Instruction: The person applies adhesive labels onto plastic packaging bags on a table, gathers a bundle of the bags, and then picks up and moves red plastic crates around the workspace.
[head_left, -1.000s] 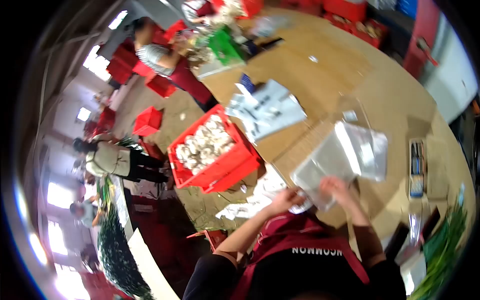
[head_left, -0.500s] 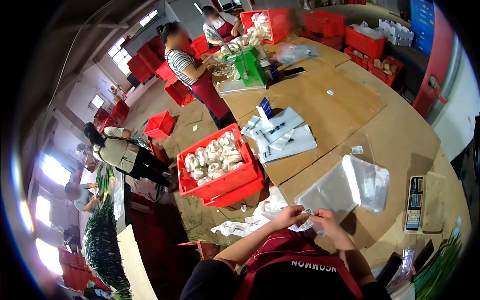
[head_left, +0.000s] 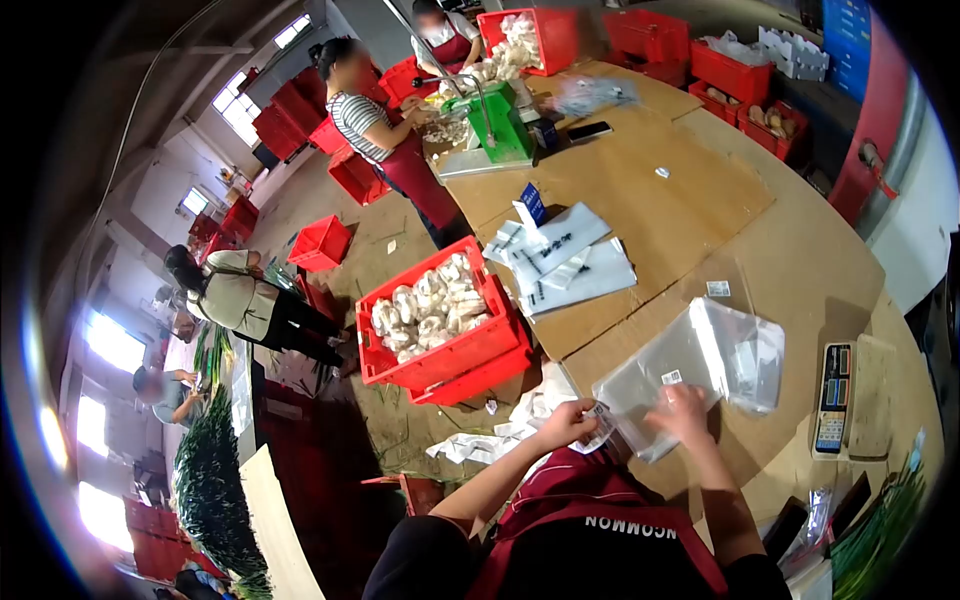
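My left hand (head_left: 568, 424) is closed on a strip of white labels (head_left: 600, 424) near the table's front edge. My right hand (head_left: 684, 412) lies with its fingers apart on the clear plastic bags (head_left: 650, 385), just below a small white label (head_left: 671, 378) on the top bag. A second clear bag stack (head_left: 752, 365) lies to the right, with another label (head_left: 718, 288) above it. Printed bags (head_left: 575, 262) rest farther back on the cardboard-covered table (head_left: 690, 200).
A red crate (head_left: 450, 345) of wrapped white produce stands left of the table. A green scale (head_left: 500, 125) and two people in aprons (head_left: 375, 130) are at the far end. A keypad device (head_left: 832, 400) lies right, above green stalks (head_left: 885, 535). Other people stand left.
My hands were together at the label strip half a second ago. Since then my right hand has moved right onto the bags, where a small label now shows.
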